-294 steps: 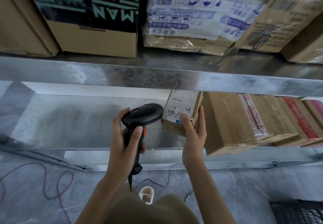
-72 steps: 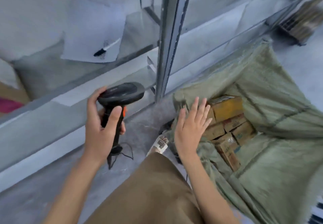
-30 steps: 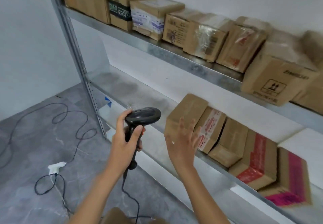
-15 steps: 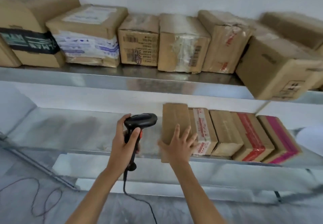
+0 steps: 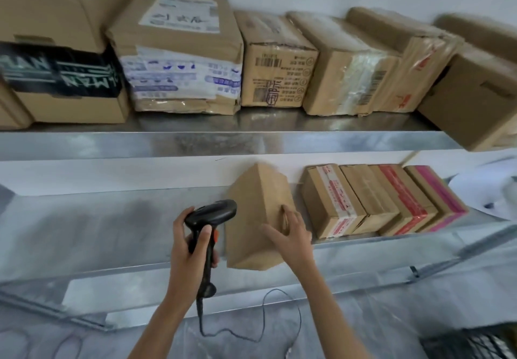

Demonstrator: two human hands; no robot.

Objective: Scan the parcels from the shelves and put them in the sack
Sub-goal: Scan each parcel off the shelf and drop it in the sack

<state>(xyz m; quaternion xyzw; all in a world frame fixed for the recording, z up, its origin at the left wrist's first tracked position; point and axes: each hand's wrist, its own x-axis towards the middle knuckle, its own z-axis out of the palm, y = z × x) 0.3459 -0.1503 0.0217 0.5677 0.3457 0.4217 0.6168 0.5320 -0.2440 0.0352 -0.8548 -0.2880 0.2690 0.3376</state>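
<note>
My right hand [image 5: 291,231] has its fingers [image 5: 284,214] curled round the plain parcel [image 5: 257,218], tilted off the lower shelf [image 5: 112,218]; left fingers [image 5: 205,237] grip the scanner [image 5: 212,214] just beside; I'd turn the label towards it first.

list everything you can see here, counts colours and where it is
plain brown cardboard parcel: 1, brown, tilted at lower shelf front, held
taped cardboard parcels: 4, brown with white, red and pink tape, row on lower shelf, right
large cardboard boxes: about 7, brown, one with a black band, upper shelf
metal shelves: 2, silver
black handheld barcode scanner: 1, aimed toward the held parcel
thin scanner cable: 1, black, on grey floor
left hand: grips scanner
right hand: grips parcel
</note>
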